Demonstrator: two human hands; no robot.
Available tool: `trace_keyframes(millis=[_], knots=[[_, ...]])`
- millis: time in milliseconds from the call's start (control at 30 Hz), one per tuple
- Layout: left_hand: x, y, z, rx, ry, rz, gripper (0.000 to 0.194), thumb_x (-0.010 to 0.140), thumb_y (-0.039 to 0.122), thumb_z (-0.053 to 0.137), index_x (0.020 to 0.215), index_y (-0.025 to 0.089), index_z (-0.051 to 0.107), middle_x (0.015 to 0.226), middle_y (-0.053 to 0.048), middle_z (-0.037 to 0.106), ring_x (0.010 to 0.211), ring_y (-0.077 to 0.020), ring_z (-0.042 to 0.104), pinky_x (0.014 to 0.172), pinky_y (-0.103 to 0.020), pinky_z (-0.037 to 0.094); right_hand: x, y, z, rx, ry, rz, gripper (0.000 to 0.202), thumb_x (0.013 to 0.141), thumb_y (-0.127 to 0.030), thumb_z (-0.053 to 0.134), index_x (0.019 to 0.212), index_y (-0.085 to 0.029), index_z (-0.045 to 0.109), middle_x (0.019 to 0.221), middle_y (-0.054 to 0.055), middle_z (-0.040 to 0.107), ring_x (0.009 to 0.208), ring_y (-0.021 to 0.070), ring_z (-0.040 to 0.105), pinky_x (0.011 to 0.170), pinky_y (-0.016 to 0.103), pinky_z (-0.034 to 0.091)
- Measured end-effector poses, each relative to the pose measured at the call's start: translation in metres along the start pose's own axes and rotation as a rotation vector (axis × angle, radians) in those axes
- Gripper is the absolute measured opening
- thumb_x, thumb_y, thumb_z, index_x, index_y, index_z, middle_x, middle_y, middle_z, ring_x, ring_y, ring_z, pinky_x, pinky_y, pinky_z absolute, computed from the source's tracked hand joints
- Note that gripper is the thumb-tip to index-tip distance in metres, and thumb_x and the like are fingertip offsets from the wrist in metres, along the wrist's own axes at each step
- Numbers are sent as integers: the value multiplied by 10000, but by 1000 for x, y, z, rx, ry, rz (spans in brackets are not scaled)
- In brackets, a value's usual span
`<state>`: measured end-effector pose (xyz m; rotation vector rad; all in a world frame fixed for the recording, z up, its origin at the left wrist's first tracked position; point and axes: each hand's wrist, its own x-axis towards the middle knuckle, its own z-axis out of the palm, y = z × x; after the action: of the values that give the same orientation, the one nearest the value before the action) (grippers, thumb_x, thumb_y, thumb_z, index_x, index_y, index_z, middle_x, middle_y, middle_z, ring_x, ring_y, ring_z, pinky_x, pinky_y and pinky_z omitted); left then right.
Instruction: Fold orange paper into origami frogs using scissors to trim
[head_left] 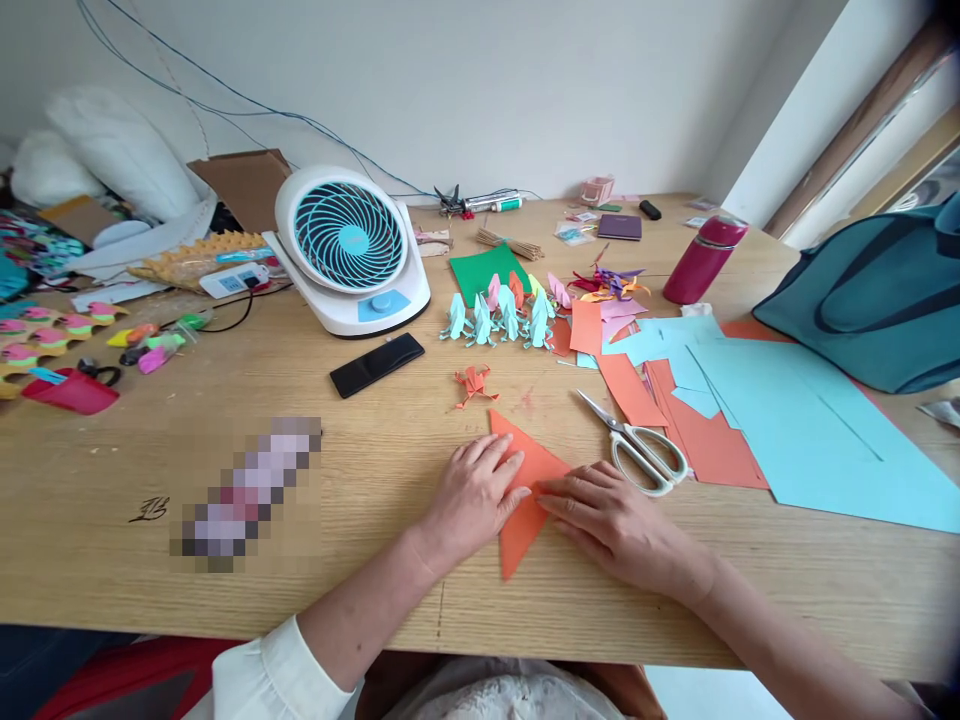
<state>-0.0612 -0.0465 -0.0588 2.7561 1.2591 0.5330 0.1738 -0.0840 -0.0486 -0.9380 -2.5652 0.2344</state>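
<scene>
A folded piece of orange paper (529,465) lies on the table in front of me, with pointed corners at its top and bottom. My left hand (476,490) rests flat on its left side, fingers stretched out and pressing it down. At the right corner, my right hand (607,515) has its fingers drawn together on the paper; its thumb is mostly hidden. Just beyond the sheet stands a small orange origami frog (474,385). White-handled scissors (649,455) lie beside my right hand, blades partly apart.
Behind stand several light-blue origami figures (506,315) and green paper (487,272). Blue sheets (810,430) and orange offcuts (705,430) lie at right, near a red bottle (705,262) and teal bag (862,290). At left are a fan (349,250) and black phone (377,364).
</scene>
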Motion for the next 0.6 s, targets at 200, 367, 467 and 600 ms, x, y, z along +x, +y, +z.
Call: trace_keyframes(millis=[200,367,467,600], knots=[[1,-11,1,-94,-78,82,344,956,171,551,1295,174,605,1430,-120,576,1341,-263,521,1106,-463,445,-1,3,2,65,134,110,294,1001,-186,471,1261,-202,606,1211,136,679,1020,244,642,861,432,509],[4,-24,-7,-271,-137,290,396,940,9,436,1218,189,654,1365,-48,642,1308,-166,554,1142,-370,417,1,-3,5,78,-3,7,243,1004,-215,492,1199,-187,634,1214,115,682,1036,248,627,881,436,507],[4,-18,-14,-237,-107,231,294,931,59,515,1141,182,679,1294,-63,678,1201,-208,607,1054,-398,484,0,-7,7,144,18,-72,213,1003,-190,491,1156,-171,638,1084,90,718,916,210,639,809,394,517],[3,-10,-18,-194,-138,209,282,921,135,602,1196,168,653,1295,-99,666,1158,-233,614,1005,-416,522,-2,-2,8,96,114,1,241,992,-182,497,1196,-195,624,1125,109,708,972,232,641,838,422,524]])
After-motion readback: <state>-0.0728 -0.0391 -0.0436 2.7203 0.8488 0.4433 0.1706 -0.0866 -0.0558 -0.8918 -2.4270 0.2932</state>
